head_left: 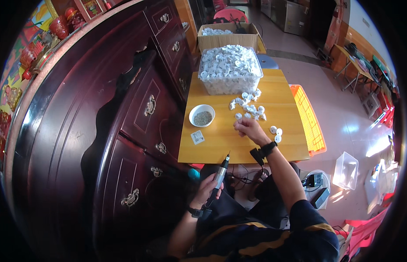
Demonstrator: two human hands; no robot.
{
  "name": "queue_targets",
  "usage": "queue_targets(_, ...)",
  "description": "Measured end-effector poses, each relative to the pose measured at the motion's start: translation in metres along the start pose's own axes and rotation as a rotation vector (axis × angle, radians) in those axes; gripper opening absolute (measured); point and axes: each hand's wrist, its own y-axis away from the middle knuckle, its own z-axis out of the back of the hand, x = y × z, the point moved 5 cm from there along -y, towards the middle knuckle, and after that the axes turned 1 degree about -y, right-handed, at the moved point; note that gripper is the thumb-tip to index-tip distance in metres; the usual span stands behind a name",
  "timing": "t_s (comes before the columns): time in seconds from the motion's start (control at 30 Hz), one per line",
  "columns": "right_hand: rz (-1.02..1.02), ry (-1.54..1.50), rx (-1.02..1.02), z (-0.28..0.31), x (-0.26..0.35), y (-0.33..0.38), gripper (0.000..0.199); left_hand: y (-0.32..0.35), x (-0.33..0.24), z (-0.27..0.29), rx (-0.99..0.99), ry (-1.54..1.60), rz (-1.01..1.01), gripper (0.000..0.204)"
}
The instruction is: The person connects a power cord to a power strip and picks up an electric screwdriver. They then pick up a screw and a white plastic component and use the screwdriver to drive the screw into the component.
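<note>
My left hand (208,188) is wrapped round a slim electric screwdriver (220,174), held in front of the table's near edge with its bit pointing up and away. Over the table, my right hand (250,130) is closed in a fist or pinch; whatever its fingers hold, if anything, is hidden. Just beyond it lies a loose group of small round white plastic parts (247,103), and several more white parts (278,131) lie to its right. Left of that hand stands a white bowl (192,114) of tiny grey metal pieces, perhaps screws, with a small printed white card (197,137) below it.
A clear bin (232,88) heaped with white parts stands at the back of the wooden table (212,150), before a cardboard box (227,42). A dark red cabinet (138,109) borders the left side. An orange crate (309,120) sits along the right.
</note>
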Motion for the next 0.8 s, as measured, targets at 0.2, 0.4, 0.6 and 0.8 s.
queue_targets(0.2, -0.26, -0.328, 0.081, -0.017, -0.045, 0.04, 0.012, 0.003, -0.004, -0.005, -0.06, -0.039, 0.011, 0.049)
queue_targets(0.4, -0.222, -0.254, 0.308, -0.028, -0.041, 0.043, 0.012, 0.002, -0.002, -0.01, -0.073, -0.093, 0.017, 0.053)
queue_targets(0.6, -0.25, -0.222, 0.386, -0.031, -0.039, 0.043, 0.01, 0.002, -0.003, -0.012, -0.096, -0.085, 0.022, 0.054)
queue_targets(0.8, -0.244, -0.234, 0.411, -0.029, -0.044, 0.04, 0.011, 0.001, -0.005, -0.016, -0.056, -0.092, 0.016, 0.053)
